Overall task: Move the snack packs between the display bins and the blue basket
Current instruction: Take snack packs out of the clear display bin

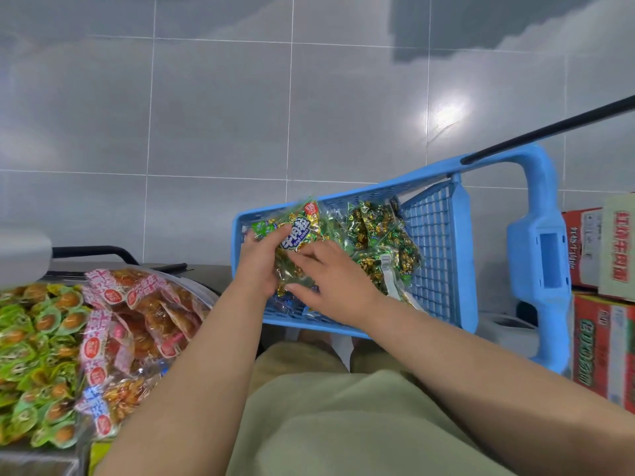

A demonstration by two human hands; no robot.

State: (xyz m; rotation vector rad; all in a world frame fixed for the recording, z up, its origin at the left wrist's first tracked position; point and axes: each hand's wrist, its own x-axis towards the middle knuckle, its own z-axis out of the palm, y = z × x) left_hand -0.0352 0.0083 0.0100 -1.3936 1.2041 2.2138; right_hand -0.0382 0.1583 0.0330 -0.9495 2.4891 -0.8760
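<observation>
A blue basket (pixel 436 242) stands on the floor in front of me, its handle (pixel 536 255) at the right. Inside lie clear bags of green and gold wrapped snacks (pixel 381 235). Both hands are in the basket on one such snack bag (pixel 297 231) with a blue label. My left hand (pixel 257 262) grips its left side, thumb on top. On the bag's lower right part rests my right hand (pixel 326 280), fingers spread and touching it. The bag's underside is hidden by my hands.
At the left, display bins hold green-wrapped snack packs (pixel 31 355) and red-and-white orange snack packs (pixel 137 324). Red and green cardboard boxes (pixel 604 304) are stacked at the right. A black bar (pixel 549 128) crosses above the basket. Grey floor tiles lie beyond.
</observation>
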